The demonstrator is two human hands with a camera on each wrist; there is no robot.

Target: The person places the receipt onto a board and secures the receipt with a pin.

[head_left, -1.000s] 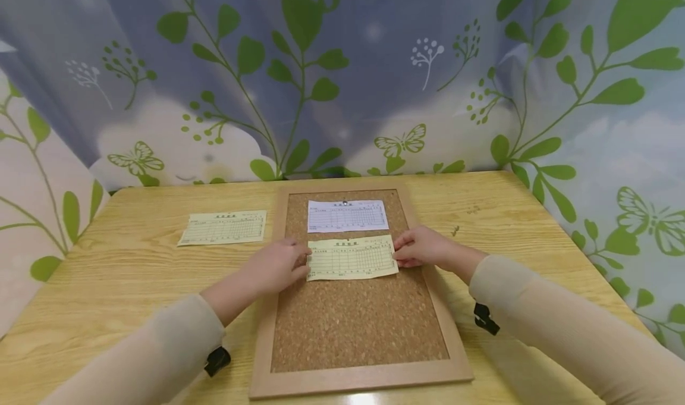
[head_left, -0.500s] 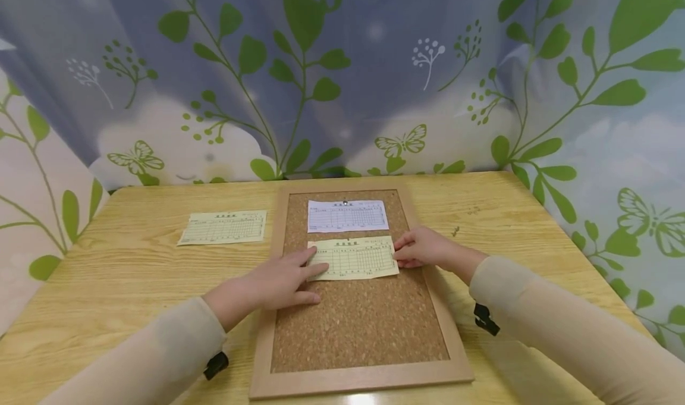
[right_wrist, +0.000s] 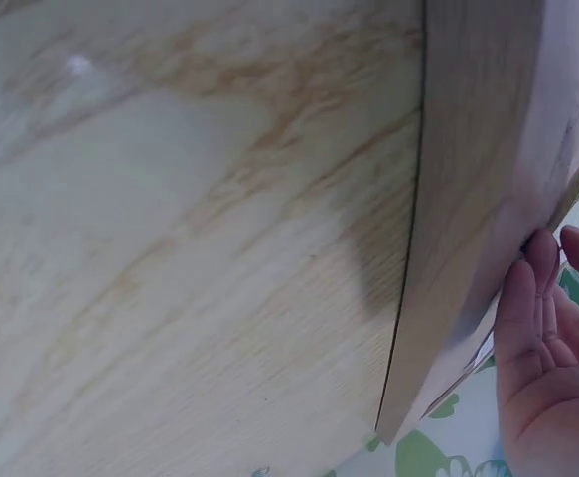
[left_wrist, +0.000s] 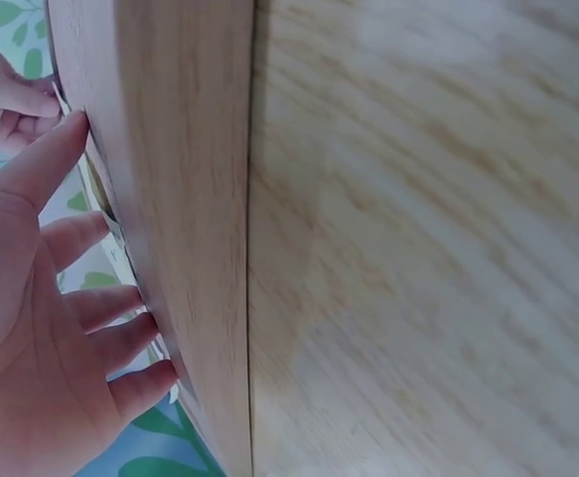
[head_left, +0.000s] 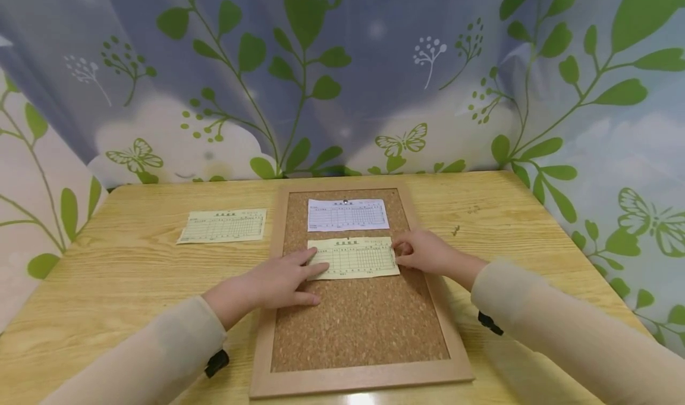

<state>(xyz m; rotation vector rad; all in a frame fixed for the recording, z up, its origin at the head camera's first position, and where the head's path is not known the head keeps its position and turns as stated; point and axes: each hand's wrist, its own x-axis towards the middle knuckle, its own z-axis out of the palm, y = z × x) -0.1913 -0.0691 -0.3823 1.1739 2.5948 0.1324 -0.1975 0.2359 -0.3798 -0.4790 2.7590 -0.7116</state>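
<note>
A yellow printed form slip (head_left: 361, 259) lies across the middle of a wood-framed corkboard (head_left: 358, 327). My left hand (head_left: 275, 283) rests on the slip's left end with its fingers spread; in the left wrist view, that hand's fingertips (left_wrist: 155, 378) reach over the frame edge. At the slip's right edge my right hand (head_left: 425, 251) pinches the paper between thumb and curled fingers. Just above is a lilac form slip (head_left: 348, 217), with a small pin (head_left: 345, 202) at its top edge. A small dark spot marks the yellow slip's top edge.
Left of the board, a second yellow form slip (head_left: 223, 228) lies flat on the wooden table (head_left: 128, 274). A leaf-patterned curtain (head_left: 342, 90) hangs along the table's back and sides. The board's raised wooden frame (head_left: 361, 381) borders the cork.
My left hand went from holding the slip's left edge to lying spread over that end. My right hand stays at the right edge, its fingers shifting slightly in the last half second.
</note>
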